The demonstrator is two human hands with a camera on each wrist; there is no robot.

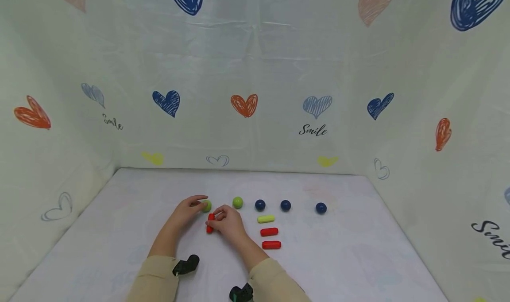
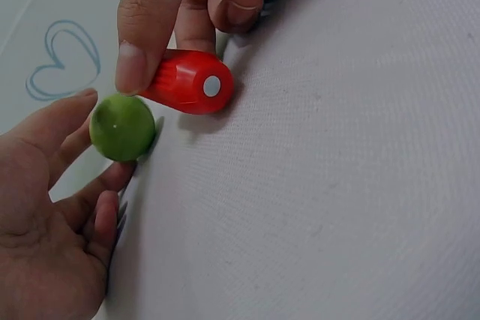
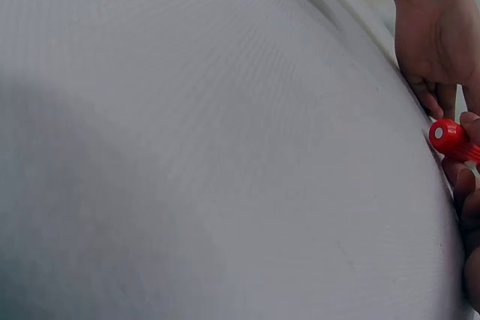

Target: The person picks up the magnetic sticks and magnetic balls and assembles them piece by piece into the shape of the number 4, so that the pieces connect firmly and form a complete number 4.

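Around a green ball at the far left of the row, my left hand curls its thumb and fingers. Close beside it, my right hand pinches a short red cylinder between thumb and fingers. One end of this cylinder carries a white dot, and its side looks ribbed in the left wrist view. The thumb of the right hand comes right up to the green ball there. In the right wrist view the cylinder shows at the right edge, with the left hand beyond it.
Another green ball and blue balls continue the row rightward. Below them lie a yellow-green cylinder and red cylinders. A heart-printed curtain bounds the white table.
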